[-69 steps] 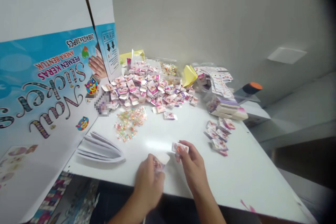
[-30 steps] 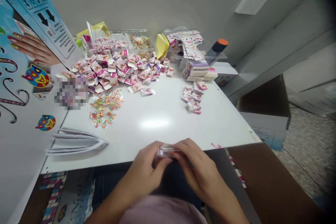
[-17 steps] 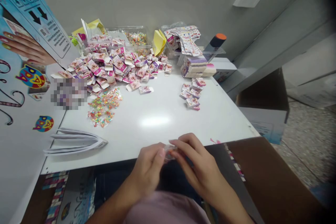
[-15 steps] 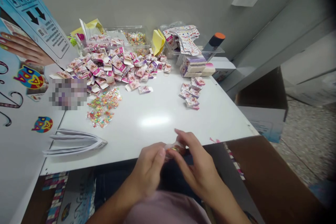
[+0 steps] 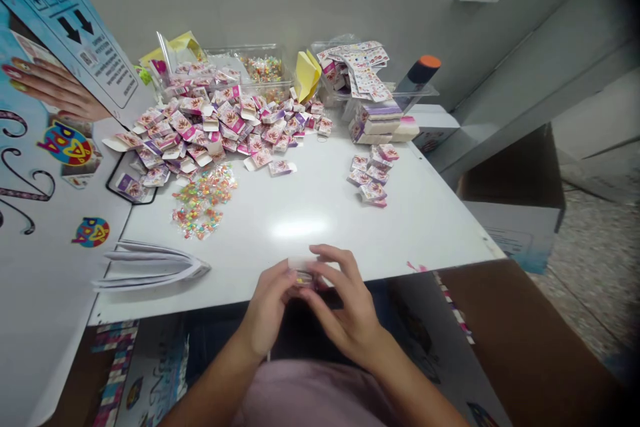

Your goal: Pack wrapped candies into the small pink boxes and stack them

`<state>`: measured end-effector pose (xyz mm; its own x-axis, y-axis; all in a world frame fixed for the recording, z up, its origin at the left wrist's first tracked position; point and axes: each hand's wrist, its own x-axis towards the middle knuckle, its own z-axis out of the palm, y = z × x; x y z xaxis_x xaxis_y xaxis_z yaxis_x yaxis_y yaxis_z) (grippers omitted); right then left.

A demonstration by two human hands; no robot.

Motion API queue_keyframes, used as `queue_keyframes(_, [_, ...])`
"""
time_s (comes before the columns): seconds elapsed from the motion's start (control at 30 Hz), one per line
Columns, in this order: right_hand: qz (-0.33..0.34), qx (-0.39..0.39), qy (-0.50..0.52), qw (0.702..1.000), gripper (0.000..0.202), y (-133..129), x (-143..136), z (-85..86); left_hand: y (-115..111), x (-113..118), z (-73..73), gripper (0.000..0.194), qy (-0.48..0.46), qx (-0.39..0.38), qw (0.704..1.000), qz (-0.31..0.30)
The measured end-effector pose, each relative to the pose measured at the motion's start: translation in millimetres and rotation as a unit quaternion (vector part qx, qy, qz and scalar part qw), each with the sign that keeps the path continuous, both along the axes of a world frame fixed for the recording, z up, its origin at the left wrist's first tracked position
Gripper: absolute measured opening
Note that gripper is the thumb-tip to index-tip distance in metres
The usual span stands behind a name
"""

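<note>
Near the table's front edge, my left hand (image 5: 267,307) closes around the left side of a small open box (image 5: 303,264), whose pale flap sticks up. From the right, my right hand (image 5: 345,303) has its thumb and fingers on the same box. Something small and yellow shows in its opening, too blurred to name. Further left lie little clear bags of coloured pieces (image 5: 205,197). Beyond them spreads a big heap of small pink and white boxes (image 5: 220,120). Several more small boxes (image 5: 373,177) are grouped on the right.
Folded papers (image 5: 155,270) stand at the table's left front. Along the back are clear trays (image 5: 260,67), yellow paper (image 5: 307,77), sticker sheets (image 5: 360,63) and an orange-topped dark cylinder (image 5: 420,73). A large printed panel (image 5: 100,147) rises at the left; cardboard boxes (image 5: 515,220) sit at right.
Both hands have shifted left and slightly up. The box's pale flap now shows between them, where a clear wrapper with orange contents was visible before. The view has moved a little.
</note>
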<state>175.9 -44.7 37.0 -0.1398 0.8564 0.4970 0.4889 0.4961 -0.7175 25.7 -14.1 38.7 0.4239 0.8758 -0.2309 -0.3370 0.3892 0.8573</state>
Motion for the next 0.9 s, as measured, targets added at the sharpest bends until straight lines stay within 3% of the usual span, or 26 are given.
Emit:
queue_keyframes(0.1, [-0.037,0.03,0.019,0.999,0.046,0.6,-7.7,-12.4,3.6,1.5,-1.1,0.026,0.015,-0.05,0.998,0.026])
queue_keyframes(0.2, [-0.004,-0.001,0.016,1.0,0.038,3.7,-9.8,-18.0,4.4,2.2,-5.1,0.026,0.05,-0.082,0.995,0.037])
queue_keyframes(0.4, [0.013,-0.044,0.077,0.996,0.034,6.5,-14.8,-24.7,0.5,0.3,-11.9,0.072,-0.029,-0.128,0.991,-0.007])
queue_keyframes(0.5, [-0.004,-0.11,0.121,0.987,0.017,9.5,-20.7,-25.9,-2.3,-1.3,-17.7,0.079,-0.008,-0.1,0.995,-0.027])
queue_keyframes(0.6, [-0.029,-0.226,0.251,0.941,0.008,15.9,-24.5,-22.5,-4.6,-2.7,-24.1,0.08,0.02,-0.058,0.997,-0.04])
queue_keyframes(0.7, [0.019,-0.315,0.355,0.88,0.019,21.6,-23.6,-18.1,-4.4,-4.3,-26.9,0.082,0.041,-0.053,0.997,-0.038])
queue_keyframes(0.77, [0.055,-0.349,0.373,0.858,0.023,22.8,-21.5,-17.0,-2.7,-5.4,-26.6,0.084,0.045,-0.057,0.997,-0.035])
queue_keyframes(0.9, [0.015,-0.298,0.329,0.896,0.017,18.0,-20.7,-19.1,0.3,-7.8,-24.3,0.086,0.033,-0.09,0.995,-0.034])
